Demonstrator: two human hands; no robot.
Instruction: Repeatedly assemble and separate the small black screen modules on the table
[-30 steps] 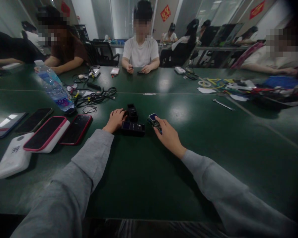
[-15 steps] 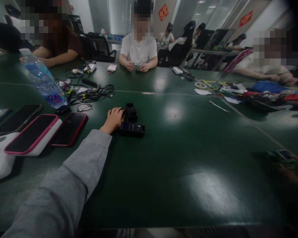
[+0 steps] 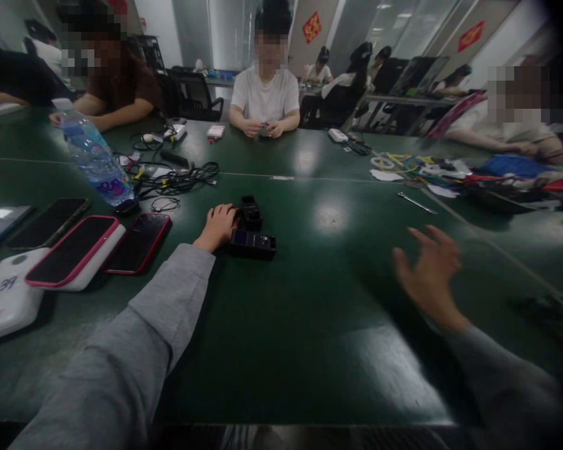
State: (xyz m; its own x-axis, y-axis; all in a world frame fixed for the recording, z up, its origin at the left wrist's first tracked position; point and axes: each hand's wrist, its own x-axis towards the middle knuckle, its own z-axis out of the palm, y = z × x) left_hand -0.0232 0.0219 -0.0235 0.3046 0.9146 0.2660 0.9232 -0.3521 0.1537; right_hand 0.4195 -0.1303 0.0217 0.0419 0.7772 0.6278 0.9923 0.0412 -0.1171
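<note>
My left hand (image 3: 218, 226) rests on the green table, its fingers curled against the left ends of two black box-like devices. The far device (image 3: 250, 212) stands at an angle. The near device (image 3: 253, 244) lies sideways, with a small dark screen at its left end. What sits under my left fingertips is hidden. My right hand (image 3: 429, 275) is over the table to the right, blurred, with fingers apart and nothing in it. A dark, blurred object (image 3: 551, 315) lies beyond it near the right edge; its kind is unclear.
On the left are a water bottle (image 3: 94, 156), a red-edged phone (image 3: 138, 242), a pink-edged phone (image 3: 75, 251) and a white box (image 3: 12, 294). Tangled cables (image 3: 178, 178) lie behind. A wrench (image 3: 416, 202) and a cable heap (image 3: 502, 172) sit right. Several people are seated around.
My right hand has moved leftward into view, away from the greenish object at the right edge, and is now empty. My left hand and the black devices have stayed put.
</note>
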